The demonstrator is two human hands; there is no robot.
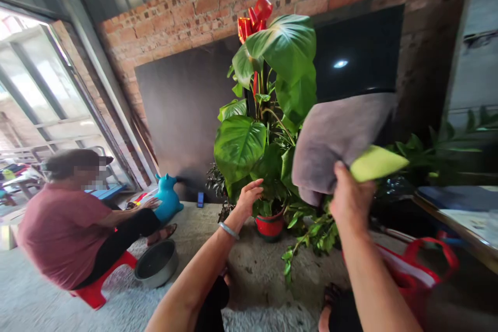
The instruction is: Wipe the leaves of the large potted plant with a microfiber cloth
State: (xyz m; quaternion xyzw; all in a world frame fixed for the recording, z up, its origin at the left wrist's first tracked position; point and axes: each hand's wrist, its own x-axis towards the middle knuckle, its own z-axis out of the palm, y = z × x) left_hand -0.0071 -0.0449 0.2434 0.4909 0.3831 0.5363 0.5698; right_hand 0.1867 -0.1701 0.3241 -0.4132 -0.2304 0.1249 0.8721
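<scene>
Here, right fingers (341,174) pinch grey cloth's (329,137) edge; open floor (268,288) between feet (330,298).

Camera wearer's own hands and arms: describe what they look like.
The left hand and right hand are gloveless, and no sleeves show. A plain, pale grey bangle circles the left wrist; none shows on the right.

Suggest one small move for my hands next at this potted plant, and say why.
I'd probably bring your left hand under the big lower leaf to support it. That hand looks free and already reaches toward the foliage, while your right hand is occupied, gripping a grey cloth and a yellow-green piece beside the plant.
</scene>
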